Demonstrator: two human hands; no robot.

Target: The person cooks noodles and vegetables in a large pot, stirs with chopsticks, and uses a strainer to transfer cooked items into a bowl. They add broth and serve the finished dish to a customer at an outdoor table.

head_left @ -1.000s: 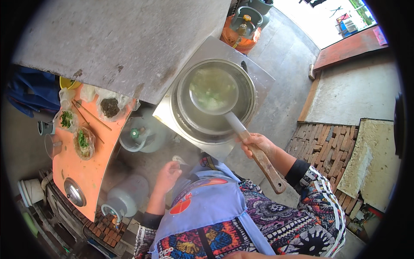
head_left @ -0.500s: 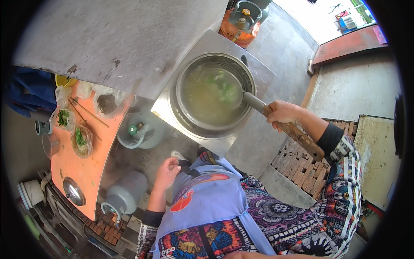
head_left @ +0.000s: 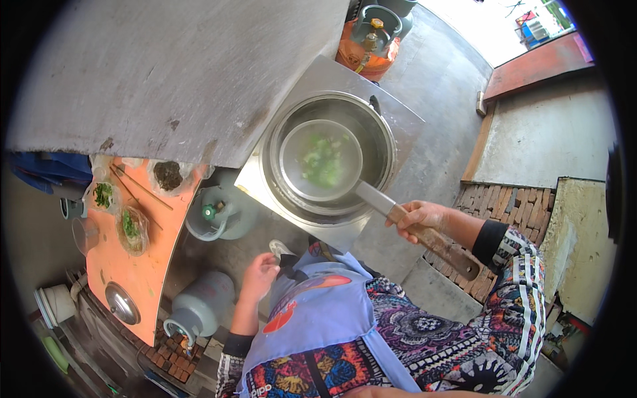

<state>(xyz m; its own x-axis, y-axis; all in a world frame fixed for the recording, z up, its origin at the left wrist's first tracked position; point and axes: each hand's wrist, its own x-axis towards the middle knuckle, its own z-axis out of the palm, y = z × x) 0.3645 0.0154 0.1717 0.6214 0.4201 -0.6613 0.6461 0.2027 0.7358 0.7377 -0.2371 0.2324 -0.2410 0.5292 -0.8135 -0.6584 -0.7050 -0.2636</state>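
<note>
My right hand (head_left: 421, 220) is wrapped round the wooden handle of a large round ladle (head_left: 363, 189). The ladle's wide bowl is inside a big metal pot (head_left: 383, 166), with pale broth and chopped greens (head_left: 323, 161) in it. Its lower part and the depth of the liquid around it are hard to make out. My left hand (head_left: 259, 275) hangs in front of the blue apron (head_left: 318, 312), fingers loosely bent and nothing visible in them. The pot sits on a square metal stove top (head_left: 335, 232).
At left, an orange table (head_left: 129, 272) bears bags of greens (head_left: 131, 229), chopsticks (head_left: 142, 189) and a metal lid (head_left: 122, 302). Grey gas cylinders (head_left: 202, 298) stand between table and stove. Another cylinder (head_left: 375, 36) is behind the stove. Bricks (head_left: 521, 202) lie at right.
The ladle's bowl has moved left toward the pot's middle, and its whole rim now shows. My right hand has come nearer and slightly left with the handle. My left hand has barely moved.
</note>
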